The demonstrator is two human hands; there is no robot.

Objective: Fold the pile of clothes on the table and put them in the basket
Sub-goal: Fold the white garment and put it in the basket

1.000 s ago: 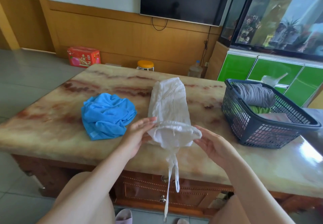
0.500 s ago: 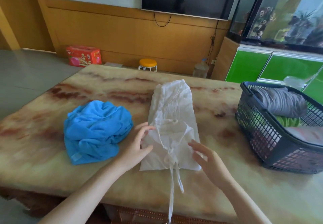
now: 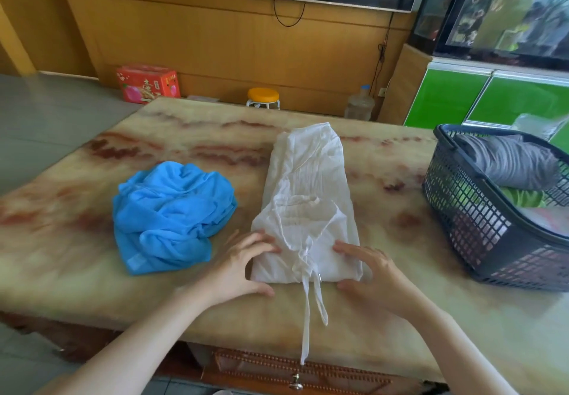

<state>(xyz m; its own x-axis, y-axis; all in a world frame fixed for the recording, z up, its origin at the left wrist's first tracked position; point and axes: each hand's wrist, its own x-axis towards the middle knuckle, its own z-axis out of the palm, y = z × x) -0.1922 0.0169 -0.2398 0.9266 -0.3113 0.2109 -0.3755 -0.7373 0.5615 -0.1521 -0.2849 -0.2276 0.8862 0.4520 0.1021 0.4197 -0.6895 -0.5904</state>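
Note:
A white garment point(image 3: 308, 197) lies lengthwise in the middle of the marble table point(image 3: 385, 317), folded into a narrow strip, its drawstrings hanging over the near edge. My left hand point(image 3: 243, 268) rests at its near left corner, fingers spread on the cloth. At the near right corner my right hand point(image 3: 368, 273) lies the same way, thumb near the hem. Left of the white garment, a crumpled blue garment point(image 3: 172, 213) sits in a heap. The dark plastic basket point(image 3: 468, 219) stands at the table's right edge, holding a grey folded piece point(image 3: 511, 160) and other clothes.
Beyond the table's far edge are a red carton point(image 3: 147, 82), a small stool with an orange seat point(image 3: 263, 96) and a water bottle point(image 3: 359, 105) on the floor. Green cabinets point(image 3: 492, 99) stand behind the basket. Drawers with metal knobs point(image 3: 295, 385) sit under the near edge.
The near end of the white garment, lifted a second ago, now lies flat on the table. Both hands came down onto its near corners. The view moved closer.

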